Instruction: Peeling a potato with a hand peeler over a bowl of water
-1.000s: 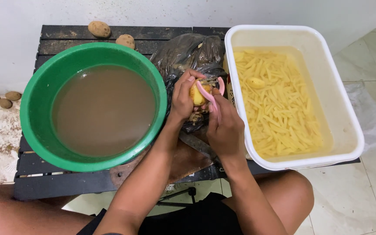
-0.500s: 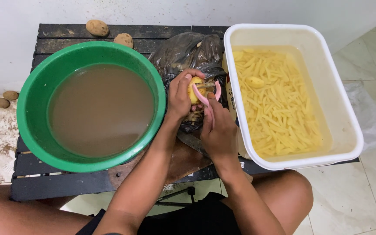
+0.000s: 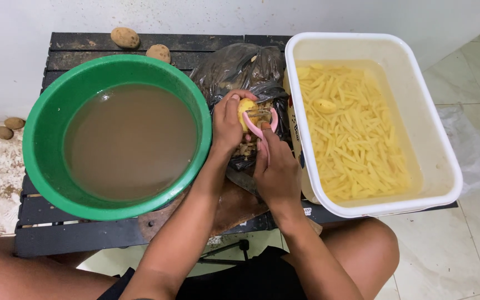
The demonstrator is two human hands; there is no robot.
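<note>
My left hand point(image 3: 228, 123) grips a small, partly peeled yellow potato point(image 3: 246, 106) over a dark plastic bag point(image 3: 240, 66) that holds peelings. My right hand point(image 3: 276, 172) holds a pink Y-shaped peeler point(image 3: 259, 125) with its blade against the right side of the potato. Both hands hover above the middle of a low dark slatted table point(image 3: 73, 236), between the two basins.
A green basin point(image 3: 45, 111) of muddy brown water sits at the left. A white rectangular tub point(image 3: 440, 144) at the right holds potato sticks in water. Two unpeeled potatoes point(image 3: 125, 37) lie at the table's back edge, more potatoes point(image 3: 4, 129) on the floor at left. A knife blade point(image 3: 243, 180) lies under my wrists.
The peeler has slid up along the potato, away from me, and my right hand followed it. My left hand has turned the potato slightly.
</note>
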